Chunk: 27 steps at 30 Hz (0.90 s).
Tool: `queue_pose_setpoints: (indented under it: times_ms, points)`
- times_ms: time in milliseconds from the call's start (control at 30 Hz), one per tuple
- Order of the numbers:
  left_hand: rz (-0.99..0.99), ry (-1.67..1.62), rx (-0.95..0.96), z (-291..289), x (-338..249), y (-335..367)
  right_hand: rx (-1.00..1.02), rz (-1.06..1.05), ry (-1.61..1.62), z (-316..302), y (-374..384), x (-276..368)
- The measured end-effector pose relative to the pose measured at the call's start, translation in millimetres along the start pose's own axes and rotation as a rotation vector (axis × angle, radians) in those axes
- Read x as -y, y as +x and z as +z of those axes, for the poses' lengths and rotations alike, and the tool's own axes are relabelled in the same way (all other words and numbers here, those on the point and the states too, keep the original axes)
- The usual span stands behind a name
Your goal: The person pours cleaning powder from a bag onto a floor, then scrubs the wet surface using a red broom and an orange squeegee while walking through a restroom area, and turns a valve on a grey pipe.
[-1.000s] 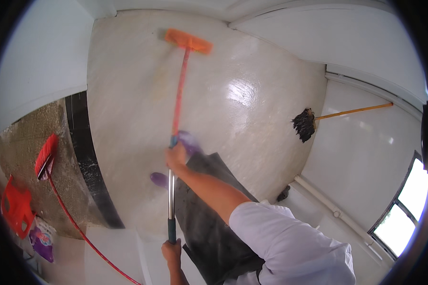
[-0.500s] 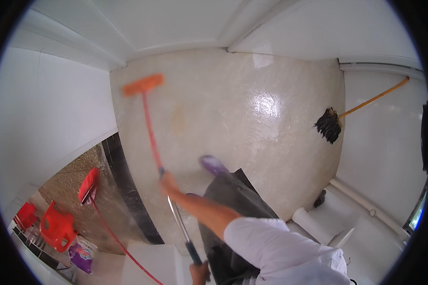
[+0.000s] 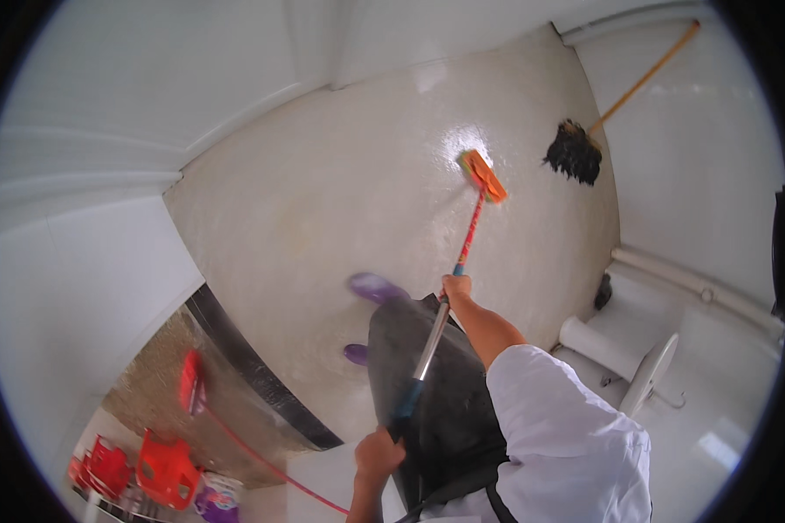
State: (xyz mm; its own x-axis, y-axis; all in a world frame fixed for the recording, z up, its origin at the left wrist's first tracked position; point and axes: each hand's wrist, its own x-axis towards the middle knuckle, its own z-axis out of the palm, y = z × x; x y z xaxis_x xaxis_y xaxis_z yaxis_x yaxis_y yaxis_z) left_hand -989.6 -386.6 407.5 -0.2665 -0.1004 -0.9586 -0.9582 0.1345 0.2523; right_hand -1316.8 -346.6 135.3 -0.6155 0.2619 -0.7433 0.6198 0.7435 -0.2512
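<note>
Both my hands are wrapped round the pole of a long-handled floor brush [image 3: 485, 176]. Its flat orange head has a greenish edge and rests on the wet, shiny floor ahead of me. My right hand [image 3: 455, 286] grips the blue collar where the red upper section meets the silver tube. Lower down, near my body, my left hand [image 3: 378, 451] is closed round the dark end of the pole. The pole slants away from me to the right, across my dark apron [image 3: 445, 375]. Purple boots [image 3: 377, 288] show beside the apron.
A black string mop [image 3: 574, 155] with a wooden handle leans at the right wall. White pedestal basin [image 3: 652, 373] and pipe [image 3: 706, 295] stand at right. Beyond the black threshold [image 3: 253, 375] at left are a red broom [image 3: 192, 383], red plastic chairs [image 3: 167, 471] and a purple-white bag [image 3: 218, 499].
The brush head has swung across the floor from far left to right of centre. My right hand has moved right with the pole, my left hand slightly up; the whole view has turned.
</note>
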Motion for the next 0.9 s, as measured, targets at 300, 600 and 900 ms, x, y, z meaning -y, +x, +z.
queue_pose_setpoints:
  times_ms: [300, 600, 900]
  points:
    - [-0.317, -0.807, -0.033, 21.9, 133.1, -183.1, 0.236, 0.077, 0.021, 70.0, -219.0, -137.0]
    - [-0.242, -0.483, -0.044, -83.6, 27.1, -140.5, 0.341, 0.169, 0.351, 35.5, -141.9, -18.7]
    - [0.083, -0.293, 0.199, -131.7, -133.2, -69.6, 0.103, 0.144, 0.742, -71.6, -25.1, 53.5]
